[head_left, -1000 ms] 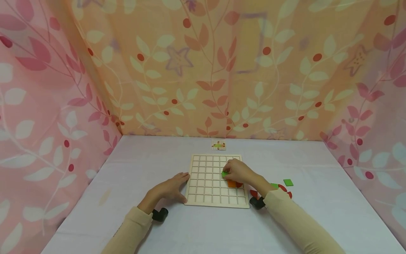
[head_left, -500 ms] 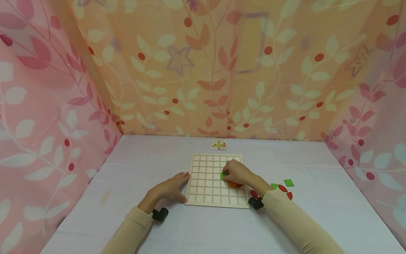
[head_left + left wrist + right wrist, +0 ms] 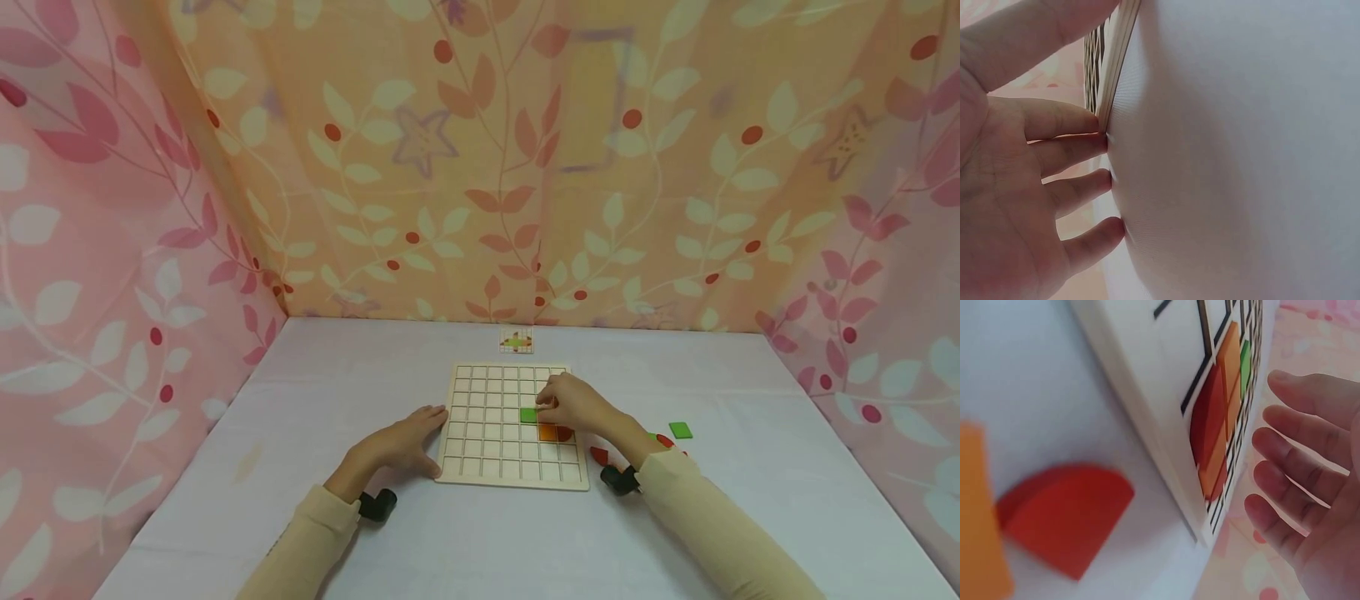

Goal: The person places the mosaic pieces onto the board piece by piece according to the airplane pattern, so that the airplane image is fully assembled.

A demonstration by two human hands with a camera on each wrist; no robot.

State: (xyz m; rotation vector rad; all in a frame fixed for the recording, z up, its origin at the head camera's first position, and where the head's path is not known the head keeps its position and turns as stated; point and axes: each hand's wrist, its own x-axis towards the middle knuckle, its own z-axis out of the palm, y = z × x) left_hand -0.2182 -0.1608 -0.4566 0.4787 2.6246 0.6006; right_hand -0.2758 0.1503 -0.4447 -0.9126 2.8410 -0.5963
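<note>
A pale wooden board [image 3: 480,450] with a grid of square cells lies on the white table. Along its left side rests my left hand [image 3: 397,444]; the left wrist view has its fingertips at the board's edge and the thumb [image 3: 1029,44] stretched along it. Over the board's right part is my right hand [image 3: 577,406], its fingers apart and empty in the right wrist view. Just left of those fingers a green square tile [image 3: 528,415] sits in a cell. Orange tiles [image 3: 1229,356] and red rounded pieces [image 3: 1207,419] fill cells nearer the right edge, partly hidden from above.
Behind the board lies a small pattern card [image 3: 517,340]. Right of the board are a loose green tile [image 3: 681,430], a red rounded piece [image 3: 598,455] and an orange piece [image 3: 982,519]; the right forearm covers some pieces. Patterned cloth [image 3: 480,167] encloses the table.
My right hand has let go of the green tile, which now lies in a cell, and has drawn back slightly to the right. The left hand stays at the board's edge.
</note>
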